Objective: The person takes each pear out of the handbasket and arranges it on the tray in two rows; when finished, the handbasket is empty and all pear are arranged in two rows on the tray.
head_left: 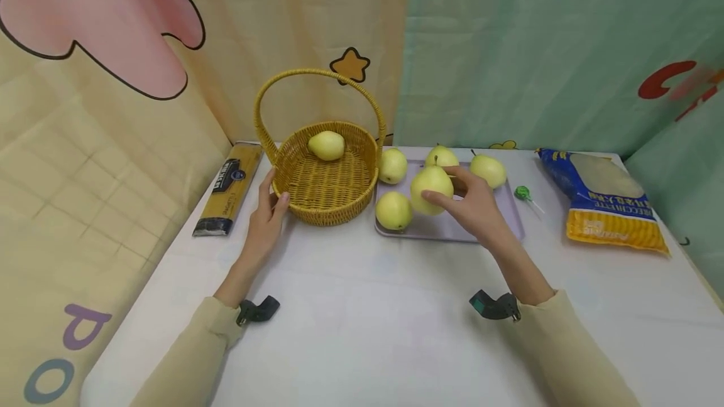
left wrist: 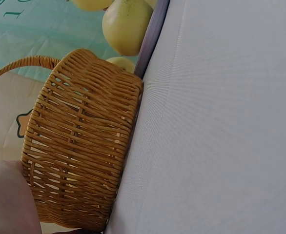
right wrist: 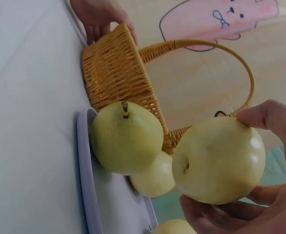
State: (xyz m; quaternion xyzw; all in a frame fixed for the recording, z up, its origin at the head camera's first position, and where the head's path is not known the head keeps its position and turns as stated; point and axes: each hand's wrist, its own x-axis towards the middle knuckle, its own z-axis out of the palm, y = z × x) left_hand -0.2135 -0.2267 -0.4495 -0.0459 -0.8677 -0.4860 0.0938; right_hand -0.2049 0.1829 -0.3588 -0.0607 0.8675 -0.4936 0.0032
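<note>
My right hand (head_left: 472,203) holds a pale yellow-green pear (right wrist: 220,161) between thumb and fingers, raised over a lilac tray (head_left: 515,225). Several more pears lie on that tray, among them a front-left pear (head_left: 394,211) and a back-right one (head_left: 489,171). Left of the tray stands a yellow-brown wicker basket (head_left: 325,215) with a tall arched handle (head_left: 317,71). One pear (head_left: 327,146) rests inside it, toward the back. At the basket's left side my left hand (head_left: 266,218) grips the rim, thumb in front; the left wrist view shows only part of this hand.
A yellow-and-black pasta packet (head_left: 230,187) lies left of the basket. Right of the tray are a green-wrapped lollipop (head_left: 523,193) and a blue-and-yellow pasta bag (head_left: 611,200). Printed curtains (head_left: 509,49) hang behind the white table (head_left: 362,319).
</note>
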